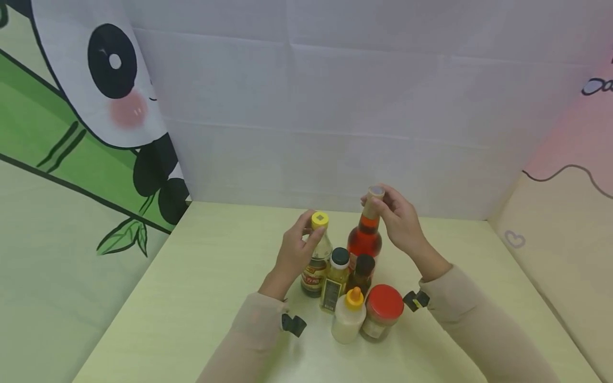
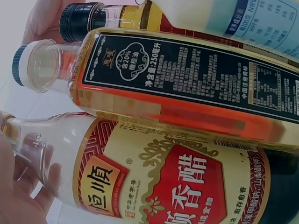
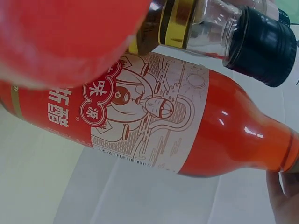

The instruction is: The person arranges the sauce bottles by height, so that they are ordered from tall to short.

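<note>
At the back left of a cluster of bottles, my left hand (image 1: 293,254) grips the neck of a vinegar bottle (image 1: 313,274) with a yellow cap; its red and gold label fills the lower left wrist view. My right hand (image 1: 403,226) holds the pale-wrapped neck of a taller bottle of red vinegar (image 1: 365,242), upright at the back right. Between and before them stand an oil bottle (image 1: 332,290) with a dark green cap and a small black-capped bottle (image 1: 362,274). In front are a white squeeze bottle (image 1: 347,322) with a yellow-orange nozzle and a red-lidded jar (image 1: 384,302).
All the bottles stand close together on a pale yellow table (image 1: 215,292). A white cloth backdrop (image 1: 335,106) rises behind the table's far edge. Printed panels with cartoon shapes flank it on the left and right.
</note>
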{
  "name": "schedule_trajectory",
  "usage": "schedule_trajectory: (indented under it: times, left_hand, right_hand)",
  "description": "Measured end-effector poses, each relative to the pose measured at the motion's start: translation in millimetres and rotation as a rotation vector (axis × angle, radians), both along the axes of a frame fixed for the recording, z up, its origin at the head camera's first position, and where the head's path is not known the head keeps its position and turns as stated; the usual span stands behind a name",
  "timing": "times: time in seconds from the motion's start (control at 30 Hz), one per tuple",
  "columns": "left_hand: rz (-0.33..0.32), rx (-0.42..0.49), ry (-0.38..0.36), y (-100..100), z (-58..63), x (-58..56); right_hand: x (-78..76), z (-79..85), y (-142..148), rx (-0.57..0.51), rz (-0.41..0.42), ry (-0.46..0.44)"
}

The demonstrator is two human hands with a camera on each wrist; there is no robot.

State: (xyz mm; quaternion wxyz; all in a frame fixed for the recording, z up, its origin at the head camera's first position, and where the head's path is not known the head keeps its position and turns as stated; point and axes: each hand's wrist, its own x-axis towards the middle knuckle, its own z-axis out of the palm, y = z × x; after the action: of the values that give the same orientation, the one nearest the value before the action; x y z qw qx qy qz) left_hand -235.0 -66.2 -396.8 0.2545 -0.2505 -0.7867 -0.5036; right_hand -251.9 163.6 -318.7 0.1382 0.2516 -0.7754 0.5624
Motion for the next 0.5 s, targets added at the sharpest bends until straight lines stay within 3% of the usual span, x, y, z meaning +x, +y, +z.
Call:
schedule_trajectory:
  times: [0.5]
  left_hand:
    - [0.0,-0.003,-0.014,-5.6,2.0,2.0]
  right_hand:
    - [-12.9,10.1,-19.2,0.009,-0.012,-0.057]
